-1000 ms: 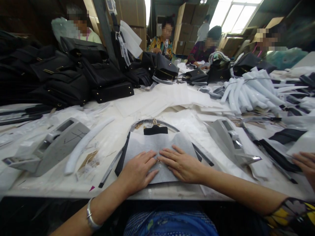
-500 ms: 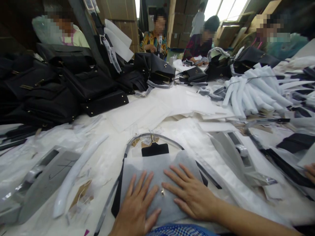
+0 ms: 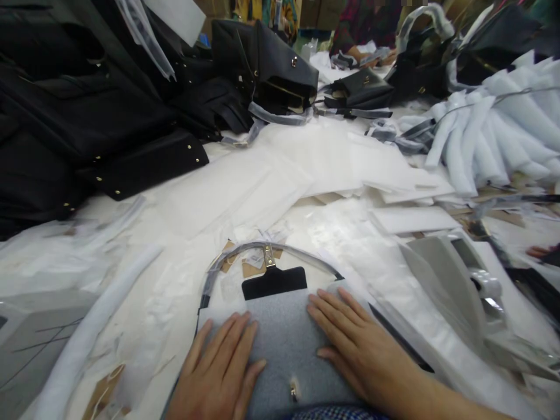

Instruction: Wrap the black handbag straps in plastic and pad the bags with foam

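A black handbag lies flat in front of me, its front covered by a thin greyish sheet [image 3: 284,344]. My left hand [image 3: 221,364] rests flat on the sheet's left side, fingers stretched out. On its upper right side lies my right hand [image 3: 350,338], also flat with the fingers out. A small metal clasp [image 3: 293,392] pokes through the sheet low between the hands. Above the sheet's top edge shows a black flap tab [image 3: 275,283] with a gold-coloured metal fitting [image 3: 268,255]. The plastic-wrapped handle [image 3: 210,286] arches over it.
Black bags [image 3: 87,116] are heaped at the left. White paper sheets [image 3: 280,169] lie ahead, with bundled white padded rolls [image 3: 494,134] at the right. Tape dispensers, one grey [image 3: 450,280], stand on both sides. A long white roll [image 3: 100,326] lies left. A co-worker's hands [image 3: 376,57] work at the back.
The view has tipped down and come closer to the table. My right hand has slid toward the sheet's upper right, and my left hand has shifted left, leaving a wider gap between them.
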Tool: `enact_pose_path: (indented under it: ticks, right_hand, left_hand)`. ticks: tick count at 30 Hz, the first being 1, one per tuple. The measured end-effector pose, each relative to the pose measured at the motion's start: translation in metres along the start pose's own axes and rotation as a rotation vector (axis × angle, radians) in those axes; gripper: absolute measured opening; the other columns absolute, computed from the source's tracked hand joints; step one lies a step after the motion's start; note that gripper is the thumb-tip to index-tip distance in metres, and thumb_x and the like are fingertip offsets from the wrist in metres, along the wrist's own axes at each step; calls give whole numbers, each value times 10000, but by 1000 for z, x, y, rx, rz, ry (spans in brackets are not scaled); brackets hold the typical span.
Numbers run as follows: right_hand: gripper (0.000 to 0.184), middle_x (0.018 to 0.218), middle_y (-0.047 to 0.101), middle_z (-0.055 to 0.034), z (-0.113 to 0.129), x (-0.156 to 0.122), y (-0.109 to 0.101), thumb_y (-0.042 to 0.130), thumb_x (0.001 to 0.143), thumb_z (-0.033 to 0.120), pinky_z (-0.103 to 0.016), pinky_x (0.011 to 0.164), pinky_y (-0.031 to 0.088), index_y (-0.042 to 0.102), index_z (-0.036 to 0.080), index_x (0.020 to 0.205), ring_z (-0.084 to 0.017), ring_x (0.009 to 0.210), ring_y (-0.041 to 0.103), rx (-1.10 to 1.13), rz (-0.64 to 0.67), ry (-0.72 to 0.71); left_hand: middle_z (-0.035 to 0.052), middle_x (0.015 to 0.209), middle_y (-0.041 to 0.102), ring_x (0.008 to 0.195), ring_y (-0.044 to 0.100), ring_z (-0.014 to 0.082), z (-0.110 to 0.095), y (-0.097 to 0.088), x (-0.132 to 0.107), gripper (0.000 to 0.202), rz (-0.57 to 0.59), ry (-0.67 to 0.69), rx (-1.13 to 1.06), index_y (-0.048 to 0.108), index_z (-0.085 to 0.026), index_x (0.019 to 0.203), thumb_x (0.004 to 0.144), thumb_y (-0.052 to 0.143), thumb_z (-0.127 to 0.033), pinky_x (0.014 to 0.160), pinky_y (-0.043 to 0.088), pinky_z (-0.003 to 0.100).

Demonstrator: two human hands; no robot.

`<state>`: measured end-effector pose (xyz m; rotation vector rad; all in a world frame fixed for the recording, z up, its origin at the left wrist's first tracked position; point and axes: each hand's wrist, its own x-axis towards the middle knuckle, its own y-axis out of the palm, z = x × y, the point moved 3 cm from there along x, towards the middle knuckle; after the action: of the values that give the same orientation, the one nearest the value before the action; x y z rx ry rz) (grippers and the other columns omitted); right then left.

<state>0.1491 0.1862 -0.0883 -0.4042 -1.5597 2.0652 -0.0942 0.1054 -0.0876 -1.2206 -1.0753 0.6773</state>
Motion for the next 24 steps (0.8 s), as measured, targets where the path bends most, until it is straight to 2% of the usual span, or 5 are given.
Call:
enact_pose_path:
  ticks: [7,9,12,14,24]
  right_hand:
    - [351,1166,690,-105,-7,22,-21,537,974,338,-616,1185,270,586,206,1296,-274,1130,622,140,24,22]
    - [297,1075,694,-98,-7,24,-31,487,995,352,-574,1146,347,602,213,1230,-255,1048,632,212,8,-24]
    - [250,898,677,-89,-7,30,-37,413,1018,300,-416,860,533,622,188,1095,-224,856,625,271,-4,-73]
    - [237,838,672,-77,-8,34,-30,408,1016,258,-352,692,512,614,171,1097,-210,757,611,231,36,-67]
    - [494,1228,634,-67,-15,53,4,494,971,245,-309,585,486,404,291,1455,-187,749,679,35,269,38]
  left_hand:
    - [67,1028,731,979,665,225,6,-7,11,287,-44,-101,-179,654,-173,1129,997,462,-341,963,488,364]
    - [68,980,725,943,667,216,7,-17,9,284,-52,-124,-258,649,-187,1107,991,479,-382,886,521,331]
    - [45,853,708,786,671,180,8,-24,10,219,-22,-160,-375,640,-208,1053,981,512,-371,714,538,280]
    - [27,807,710,712,672,166,8,-20,13,191,-27,-172,-382,635,-218,1043,983,513,-352,650,530,263]
    - [57,1032,750,764,706,181,4,15,20,354,23,-152,-71,627,-181,1128,1039,345,-375,662,534,308]
